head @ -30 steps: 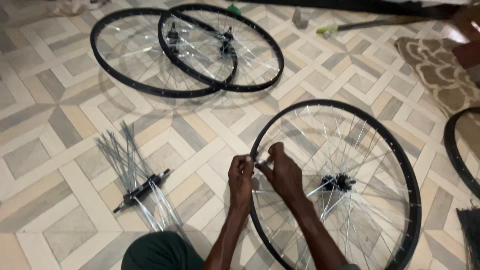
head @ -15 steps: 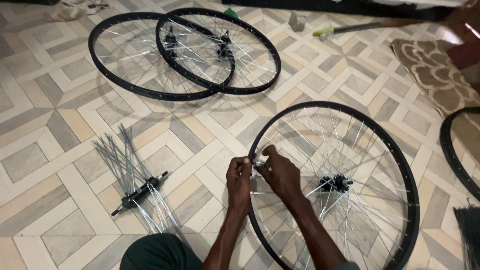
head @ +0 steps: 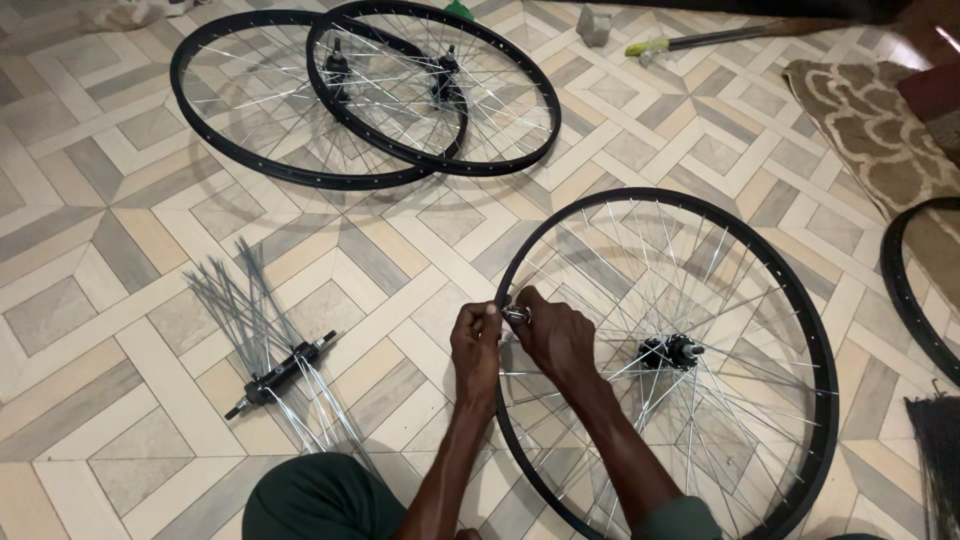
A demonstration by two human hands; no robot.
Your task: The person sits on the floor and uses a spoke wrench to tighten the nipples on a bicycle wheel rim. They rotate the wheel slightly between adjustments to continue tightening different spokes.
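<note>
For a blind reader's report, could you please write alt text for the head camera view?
Two hands, left hand and right hand, pinch a small metal part at the rim of a black spoked bicycle wheel lying on a tiled floor. A loose hub with spokes lies left; two finished wheels overlap beyond.

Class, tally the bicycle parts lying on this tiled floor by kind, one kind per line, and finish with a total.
Spoked wheels with hubs: 3 (one under the hands, two overlapping)
Bare rim, partly in view: 1
Loose hub with spokes attached: 1
Total: 5
</note>
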